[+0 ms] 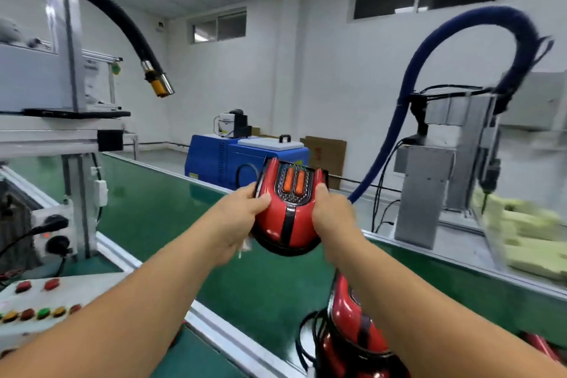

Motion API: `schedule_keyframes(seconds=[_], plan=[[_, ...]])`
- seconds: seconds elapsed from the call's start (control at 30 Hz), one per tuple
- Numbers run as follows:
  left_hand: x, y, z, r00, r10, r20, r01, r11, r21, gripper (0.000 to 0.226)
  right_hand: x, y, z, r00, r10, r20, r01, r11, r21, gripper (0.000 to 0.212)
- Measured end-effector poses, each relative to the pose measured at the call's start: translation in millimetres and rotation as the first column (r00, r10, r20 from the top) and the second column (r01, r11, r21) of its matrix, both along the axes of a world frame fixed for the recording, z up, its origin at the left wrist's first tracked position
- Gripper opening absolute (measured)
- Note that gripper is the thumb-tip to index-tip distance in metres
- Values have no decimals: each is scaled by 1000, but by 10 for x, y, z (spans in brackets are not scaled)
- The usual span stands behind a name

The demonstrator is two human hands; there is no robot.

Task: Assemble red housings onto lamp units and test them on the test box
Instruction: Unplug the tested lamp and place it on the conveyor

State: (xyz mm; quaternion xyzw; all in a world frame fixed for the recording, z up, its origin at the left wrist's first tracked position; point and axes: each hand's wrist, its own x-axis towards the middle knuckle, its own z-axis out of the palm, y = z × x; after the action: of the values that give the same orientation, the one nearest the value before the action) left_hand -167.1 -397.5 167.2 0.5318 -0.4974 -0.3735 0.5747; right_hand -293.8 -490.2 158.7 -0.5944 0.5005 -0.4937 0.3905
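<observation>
Green belt (171, 215) spans white room (306, 70); left hand (242, 218) and right hand (333, 215) grip red lamp unit (288, 224).

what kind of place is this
Likely a factory assembly line: a green conveyor belt, a test box with coloured buttons, and a red lamp unit held in the left hand and right hand.

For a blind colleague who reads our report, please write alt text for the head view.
The left hand and right hand grip the sides of a red lamp unit above a green conveyor belt. Another red unit lies below the right arm; a white button box sits lower left.
</observation>
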Motion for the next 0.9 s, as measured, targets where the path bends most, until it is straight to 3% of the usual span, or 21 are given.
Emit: schedule_keyframes(seconds=[0.17,0.3,0.43,0.53,0.63,0.73,0.9], plan=[[-1221,-82,462,967,-255,7,248,932,-264,25,-1461,393,625,974,-196,115,219,943,-252,40],[-2399,-76,683,889,-452,70,442,808,-391,28,-2767,903,1001,904,-417,-90,324,808,-493,35],[-3316,1,660,814,-571,102,572,760,-309,38,-3598,1165,996,828,-556,76,539,751,-381,32],[-3599,-35,522,789,-593,161,614,766,-189,39,-3861,1112,751,836,-525,162,549,795,-257,31],[-3727,-111,401,777,-597,202,623,775,-108,36,-4006,1033,519,815,-546,193,576,799,-172,44],[-3958,-134,343,751,-646,136,661,731,-170,20,-4251,1047,502,808,-564,173,590,772,-236,51],[-4631,19,111,740,-669,73,665,709,-235,42,-4865,1266,421,789,-611,65,596,735,-325,44]])
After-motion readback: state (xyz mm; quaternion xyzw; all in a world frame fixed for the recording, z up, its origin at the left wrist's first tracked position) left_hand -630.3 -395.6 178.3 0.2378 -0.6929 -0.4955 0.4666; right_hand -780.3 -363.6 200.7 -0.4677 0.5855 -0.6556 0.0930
